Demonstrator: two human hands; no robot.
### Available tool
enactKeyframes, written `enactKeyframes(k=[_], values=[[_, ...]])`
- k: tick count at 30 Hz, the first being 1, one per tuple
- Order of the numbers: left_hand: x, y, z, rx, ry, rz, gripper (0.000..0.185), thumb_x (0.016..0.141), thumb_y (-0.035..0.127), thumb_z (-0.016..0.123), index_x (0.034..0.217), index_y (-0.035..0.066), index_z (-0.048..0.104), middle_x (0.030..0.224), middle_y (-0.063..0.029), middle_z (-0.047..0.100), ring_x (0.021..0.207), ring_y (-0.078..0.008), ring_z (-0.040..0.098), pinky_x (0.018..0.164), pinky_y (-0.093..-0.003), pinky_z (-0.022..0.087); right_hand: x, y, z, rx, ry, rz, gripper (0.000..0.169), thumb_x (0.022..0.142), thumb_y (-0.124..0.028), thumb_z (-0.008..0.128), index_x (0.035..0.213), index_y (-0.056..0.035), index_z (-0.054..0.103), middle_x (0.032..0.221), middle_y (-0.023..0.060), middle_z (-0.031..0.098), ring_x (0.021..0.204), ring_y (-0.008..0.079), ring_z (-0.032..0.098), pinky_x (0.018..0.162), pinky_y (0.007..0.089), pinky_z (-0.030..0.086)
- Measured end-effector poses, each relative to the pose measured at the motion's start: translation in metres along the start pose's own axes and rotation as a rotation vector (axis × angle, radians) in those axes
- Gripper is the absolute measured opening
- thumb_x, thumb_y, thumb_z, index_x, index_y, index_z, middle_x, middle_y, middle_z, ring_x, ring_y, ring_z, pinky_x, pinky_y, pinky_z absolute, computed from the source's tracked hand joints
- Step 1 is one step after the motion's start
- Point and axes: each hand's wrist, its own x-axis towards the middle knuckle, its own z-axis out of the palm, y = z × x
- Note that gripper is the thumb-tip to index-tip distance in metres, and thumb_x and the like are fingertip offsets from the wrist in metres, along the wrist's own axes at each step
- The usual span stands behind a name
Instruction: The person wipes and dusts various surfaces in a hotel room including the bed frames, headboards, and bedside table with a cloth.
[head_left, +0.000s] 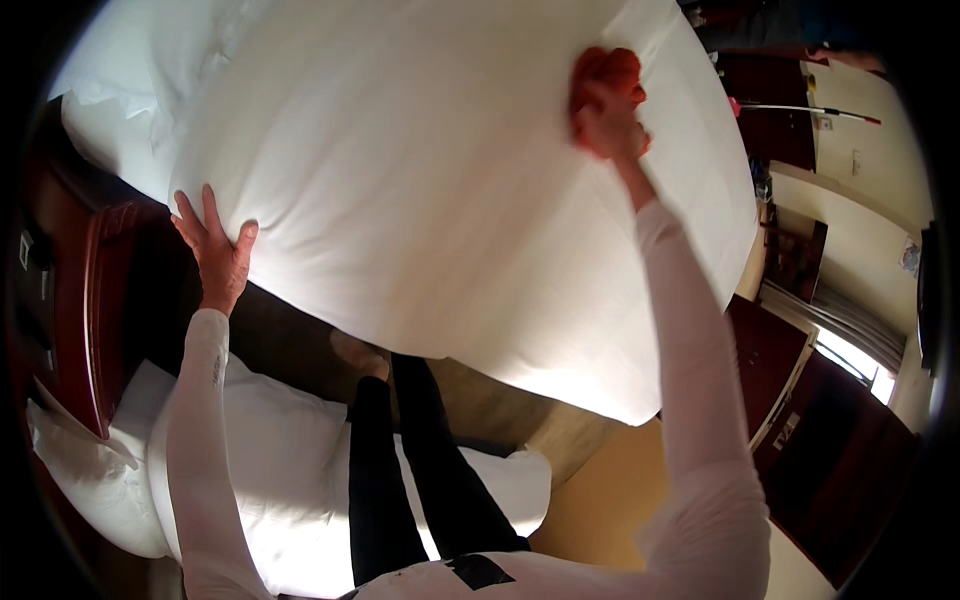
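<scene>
A wide white sheet (420, 180) covers the bed in front of me, with light creases near its left edge. My left hand (220, 251) rests on that edge with its fingers spread and nothing held. Farther right and higher on the bed, my right hand (611, 124) is closed on a bunched red cloth (609, 71), which lies against the white sheet; hand and cloth are slightly blurred.
Behind my legs is a second bed with white bedding (281, 442). A dark red wooden cabinet (94, 300) stands at the left. Dark wooden doors (832, 457) are at the right, and a mop pole (806, 110) is at the upper right. A person (787, 26) is partly visible there.
</scene>
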Motion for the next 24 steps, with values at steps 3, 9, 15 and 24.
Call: enactKeyframes(k=[3,9,15,24], values=[[-0.004,-0.008,-0.011,0.084,0.000,-0.020,0.094,0.082,0.072,0.050,0.151,0.018,0.017,0.157,-0.0185,-0.006,0.139,-0.0533,-0.005,0.111,-0.0612,0.005,-0.195,-0.079,0.052,0.037,0.151,-0.252,0.040,0.074,-0.017,0.062,0.114,-0.0240,0.062,0.101,0.0137,0.053,0.083,0.0320,0.060,0.061,0.0447,0.051],[-0.015,0.053,-0.026,0.329,-0.009,-0.188,0.086,0.084,0.067,0.051,0.150,0.021,0.021,0.155,-0.0202,0.011,0.135,-0.0536,0.016,0.110,-0.0585,0.017,-0.434,-0.166,0.064,0.573,-0.607,-0.056,0.033,0.078,-0.016,0.057,0.110,-0.0194,0.068,0.101,0.0086,0.058,0.088,0.0311,0.062,0.073,0.0424,0.052],[-0.132,0.221,0.004,-0.283,-0.082,0.241,0.019,0.080,0.019,0.068,0.092,0.013,0.056,0.090,-0.0063,0.053,0.079,-0.0291,0.053,0.066,-0.0379,0.046,-0.457,-0.116,0.030,0.908,-1.104,0.105,0.030,0.079,-0.017,0.055,0.103,-0.0131,0.071,0.097,0.0130,0.068,0.092,0.0332,0.065,0.085,0.0396,0.050],[-0.220,0.277,0.080,-0.203,-0.028,0.110,0.025,0.073,-0.007,0.062,0.094,0.005,0.062,0.089,-0.0111,0.060,0.086,-0.0321,0.059,0.073,-0.0399,0.052,-0.256,0.105,-0.152,0.953,-0.598,-0.052,0.036,0.074,0.002,0.053,0.106,-0.0038,0.068,0.093,0.0053,0.068,0.085,0.0115,0.062,0.075,0.0249,0.050]])
